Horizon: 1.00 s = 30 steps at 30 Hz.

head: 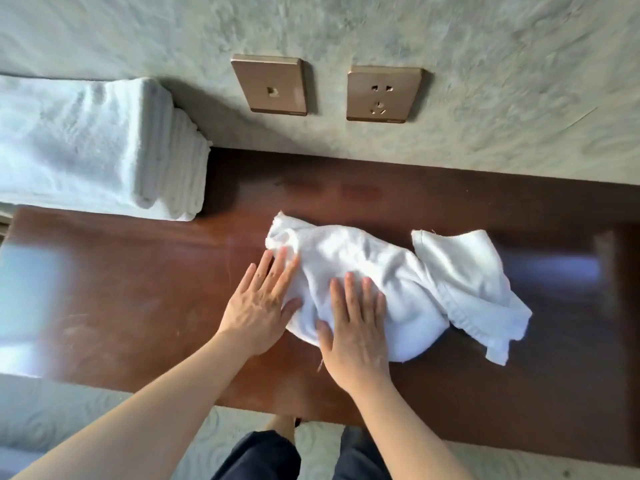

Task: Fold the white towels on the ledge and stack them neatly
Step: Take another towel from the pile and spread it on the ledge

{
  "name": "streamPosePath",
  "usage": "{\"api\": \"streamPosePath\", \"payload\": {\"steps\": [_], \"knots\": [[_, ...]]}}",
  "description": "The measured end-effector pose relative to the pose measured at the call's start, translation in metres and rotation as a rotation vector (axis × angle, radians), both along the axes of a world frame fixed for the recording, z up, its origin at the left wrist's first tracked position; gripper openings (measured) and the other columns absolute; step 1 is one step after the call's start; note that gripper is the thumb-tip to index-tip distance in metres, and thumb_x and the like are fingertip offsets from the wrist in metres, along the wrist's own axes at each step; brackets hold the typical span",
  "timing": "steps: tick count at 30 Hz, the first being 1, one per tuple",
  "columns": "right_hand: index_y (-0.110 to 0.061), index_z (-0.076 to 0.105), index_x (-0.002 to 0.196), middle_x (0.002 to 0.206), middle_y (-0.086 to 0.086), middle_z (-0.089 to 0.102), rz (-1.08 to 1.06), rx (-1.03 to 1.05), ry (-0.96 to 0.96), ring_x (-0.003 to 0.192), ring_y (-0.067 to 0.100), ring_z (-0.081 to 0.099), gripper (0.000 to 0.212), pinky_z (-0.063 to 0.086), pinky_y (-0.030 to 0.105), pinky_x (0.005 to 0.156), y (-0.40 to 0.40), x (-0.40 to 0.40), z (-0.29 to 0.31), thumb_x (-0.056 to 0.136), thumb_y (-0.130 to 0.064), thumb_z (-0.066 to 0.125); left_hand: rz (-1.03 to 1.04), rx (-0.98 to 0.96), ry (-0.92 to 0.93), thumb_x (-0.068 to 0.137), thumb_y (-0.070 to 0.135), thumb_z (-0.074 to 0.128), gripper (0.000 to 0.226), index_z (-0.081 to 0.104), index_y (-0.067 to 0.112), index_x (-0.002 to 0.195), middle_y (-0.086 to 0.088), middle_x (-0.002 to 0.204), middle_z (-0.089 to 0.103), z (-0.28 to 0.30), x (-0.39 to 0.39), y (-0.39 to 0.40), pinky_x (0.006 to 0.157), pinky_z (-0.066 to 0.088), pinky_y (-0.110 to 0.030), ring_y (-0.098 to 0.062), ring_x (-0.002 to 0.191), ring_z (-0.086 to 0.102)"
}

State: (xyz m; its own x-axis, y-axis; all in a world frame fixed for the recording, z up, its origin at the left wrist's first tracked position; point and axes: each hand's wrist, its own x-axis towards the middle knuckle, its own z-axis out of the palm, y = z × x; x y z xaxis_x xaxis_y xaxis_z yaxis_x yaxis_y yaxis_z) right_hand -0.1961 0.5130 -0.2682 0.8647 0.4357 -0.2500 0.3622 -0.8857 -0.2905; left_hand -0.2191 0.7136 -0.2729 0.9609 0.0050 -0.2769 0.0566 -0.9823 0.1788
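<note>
Towel, white terry, lies crumpled mid-desk, bunched into soft lumps with a hemmed flap trailing right. Left hand and right hand both rest flat on its near-left part, fingers straight, grasping nothing; likely pinning and smoothing the cloth before a fold. Folded stack sits far left against the textured wall, well apart, squared edges showing ribbed layers.

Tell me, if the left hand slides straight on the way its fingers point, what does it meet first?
The left hand already touches the crumpled white towel with its fingertips, so it would likely push into that towel's left edge first.
</note>
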Motion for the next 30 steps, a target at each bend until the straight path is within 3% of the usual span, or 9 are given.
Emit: {"api": "streamPosePath", "payload": {"steps": [3,8,11,13,16,19,21,25,30], "knots": [[-0.029,0.008,0.162,0.169,0.01,0.002,0.047,-0.067,0.023,0.155,0.039,-0.002,0.086,0.007,0.062,0.122,0.012,-0.013,-0.002,0.093,-0.071,0.039,-0.061,0.107,0.01,0.104,0.058,0.005,0.068,0.0,0.021,0.162,-0.006,0.169,0.007,-0.013,-0.044,0.024,0.122,0.012,-0.045,-0.026,0.156,0.009],[-0.039,-0.005,0.16,0.169,0.009,-0.012,0.086,-0.121,0.071,0.152,0.043,-0.014,0.108,-0.002,0.067,0.119,0.018,-0.027,0.004,0.075,-0.089,0.041,0.033,0.028,-0.009,0.095,0.069,0.032,0.083,0.014,0.022,0.161,-0.005,0.17,0.006,0.003,-0.083,0.041,0.121,0.011,-0.042,-0.027,0.155,0.007],[-0.039,-0.008,0.159,0.169,0.009,-0.011,0.122,-0.125,0.075,0.151,0.047,-0.013,0.109,0.001,0.073,0.116,0.023,-0.031,0.007,0.074,-0.086,0.043,0.218,-0.238,-0.083,0.097,0.061,0.041,0.06,0.042,0.022,0.142,-0.002,0.154,0.039,0.019,-0.063,0.046,0.112,0.031,-0.038,-0.027,0.139,0.038],[-0.037,-0.007,0.16,0.169,0.008,-0.008,0.144,-0.135,0.067,0.152,0.047,-0.01,0.107,0.006,0.074,0.115,0.026,-0.033,0.01,0.076,-0.083,0.042,0.53,-0.52,-0.101,0.098,0.056,0.046,0.05,0.046,0.021,0.134,0.003,0.127,0.057,0.033,-0.024,0.042,0.095,0.045,-0.035,-0.021,0.114,0.056],[-0.038,-0.006,0.16,0.17,0.004,-0.006,0.152,-0.156,0.082,0.152,0.046,-0.009,0.105,0.007,0.075,0.114,0.025,-0.034,0.01,0.077,-0.083,0.04,0.856,-0.787,0.055,0.093,0.052,0.062,0.054,0.048,0.018,0.133,0.008,0.106,0.067,0.042,0.043,0.035,0.079,0.05,-0.031,-0.011,0.093,0.064],[-0.039,-0.005,0.159,0.17,0.003,-0.005,0.197,-0.169,0.094,0.152,0.046,-0.008,0.104,0.01,0.077,0.112,0.021,-0.037,0.009,0.078,-0.084,0.04,0.954,-1.015,0.24,0.086,0.043,0.076,0.038,0.065,0.015,0.109,0.003,0.095,0.071,0.053,0.085,0.029,0.076,0.06,-0.034,-0.011,0.079,0.069],[-0.038,-0.003,0.16,0.17,0.004,-0.004,0.219,-0.179,0.093,0.152,0.047,-0.005,0.105,0.011,0.077,0.112,0.018,-0.039,0.01,0.078,-0.085,0.042,0.879,-0.972,0.224,0.088,0.032,0.075,0.021,0.067,0.015,0.097,0.003,0.089,0.068,0.059,0.101,0.03,0.077,0.058,-0.034,-0.012,0.077,0.065],[-0.037,-0.004,0.16,0.17,0.004,-0.006,0.255,-0.139,0.103,0.153,0.044,-0.007,0.098,0.005,0.076,0.114,0.017,-0.045,0.011,0.085,-0.083,0.038,0.839,-0.97,-0.111,0.092,0.025,0.066,0.003,0.064,0.023,0.091,0.009,0.081,0.063,0.064,0.111,0.05,0.068,0.05,-0.032,-0.011,0.075,0.059],[-0.039,-0.003,0.16,0.17,0.001,-0.003,0.281,-0.071,0.109,0.155,0.037,-0.006,0.083,0.012,0.074,0.115,0.023,-0.045,0.011,0.095,-0.07,0.037,0.863,-0.566,-0.076,0.095,0.036,0.063,0.039,0.055,0.019,0.128,-0.002,0.117,0.061,0.043,0.098,0.074,0.089,0.046,-0.034,-0.024,0.111,0.058]]}}
